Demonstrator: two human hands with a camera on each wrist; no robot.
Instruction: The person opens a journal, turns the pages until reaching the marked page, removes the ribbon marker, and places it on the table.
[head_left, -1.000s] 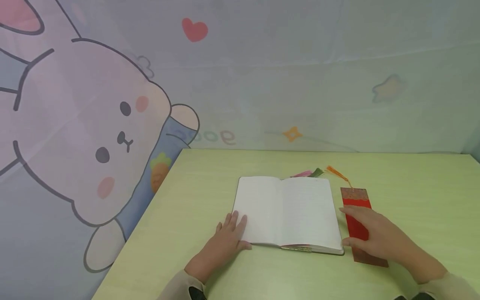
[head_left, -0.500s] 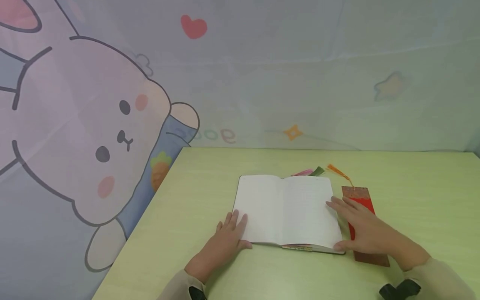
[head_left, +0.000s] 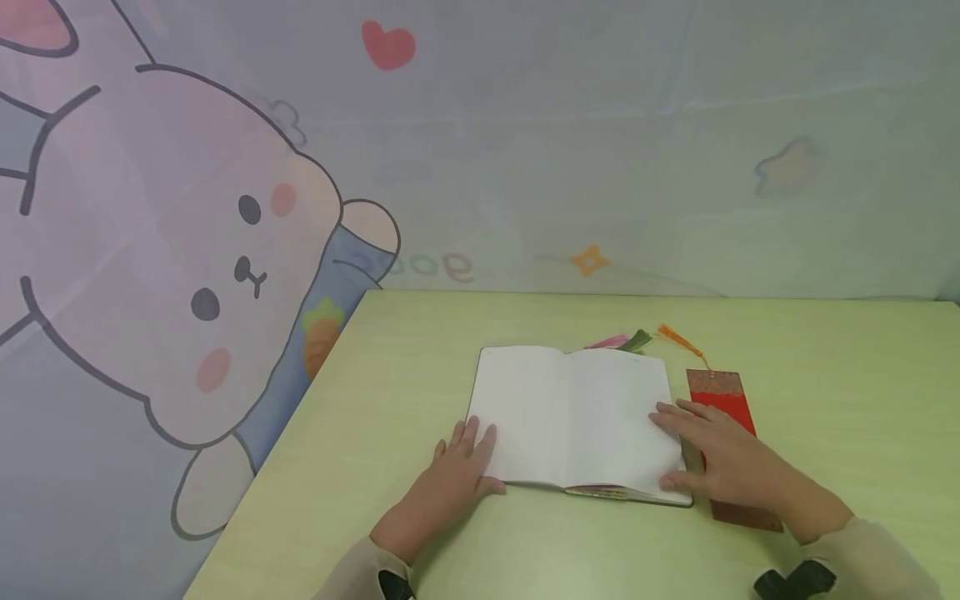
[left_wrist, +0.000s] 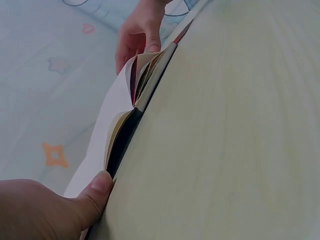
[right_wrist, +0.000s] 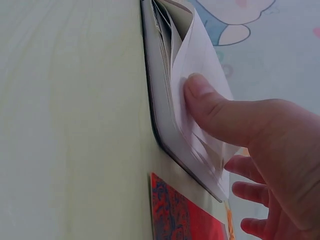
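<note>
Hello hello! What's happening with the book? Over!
Left hand and right hand on book. Book open. Red bookmark beside it, partly hidden by right hand.

Head view: the right hand (head_left: 731, 460) covers the middle of the red bookmark (head_left: 732, 405) at 4 o'clock; the open notebook (head_left: 566, 417) conceals the lower ends of the pink tassel (head_left: 609, 342) and green tassel (head_left: 636, 341) at its 1 o'clock; the patterned strip (head_left: 596, 493) at its 6 o'clock is too small to identify. Left wrist view: the left hand (left_wrist: 50, 210) is cropped at 8 o'clock.
</note>
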